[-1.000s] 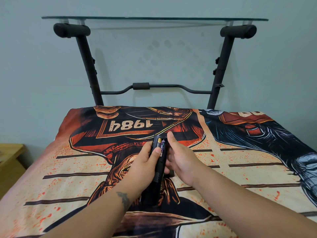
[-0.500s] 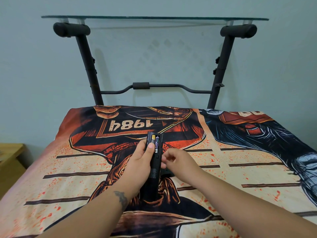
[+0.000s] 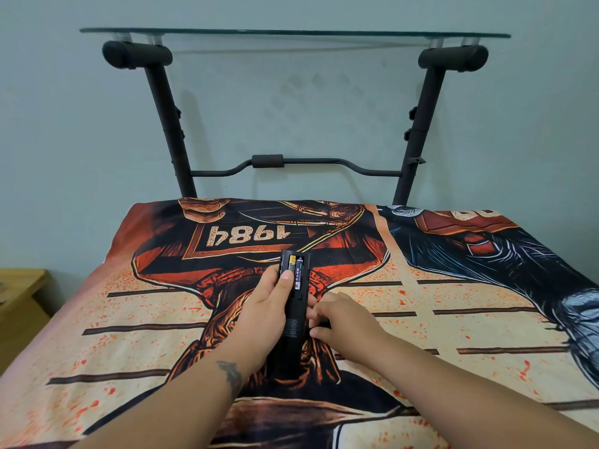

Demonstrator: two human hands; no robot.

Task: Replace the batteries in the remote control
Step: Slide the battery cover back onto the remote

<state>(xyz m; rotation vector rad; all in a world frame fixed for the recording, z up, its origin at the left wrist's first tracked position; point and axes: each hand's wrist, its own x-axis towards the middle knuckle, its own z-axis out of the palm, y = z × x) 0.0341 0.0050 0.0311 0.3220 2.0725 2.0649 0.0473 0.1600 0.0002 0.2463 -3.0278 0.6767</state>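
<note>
A long black remote control (image 3: 293, 322) is held back side up over the bed, its far end pointing away from me. Its battery compartment is uncovered, and two batteries (image 3: 295, 267) lie side by side in it, one gold-tipped and one dark. My left hand (image 3: 262, 312) grips the remote from the left, with the thumb pressed on the near end of the batteries. My right hand (image 3: 346, 322) rests low on the bedspread just right of the remote. Its fingers are curled on a small black piece, the battery cover (image 3: 325, 324), which is mostly hidden.
A printed orange and black bedspread (image 3: 129, 319) with "1984" on it covers the bed. At the bed's far edge, against the wall, a black metal stand (image 3: 168, 124) carries a glass shelf (image 3: 291, 31). A wooden nightstand (image 3: 19, 296) is at the left.
My right hand has left the battery compartment and dropped to the bedspread beside the remote, onto the black cover. My left hand has shifted the remote slightly left and kept its grip.
</note>
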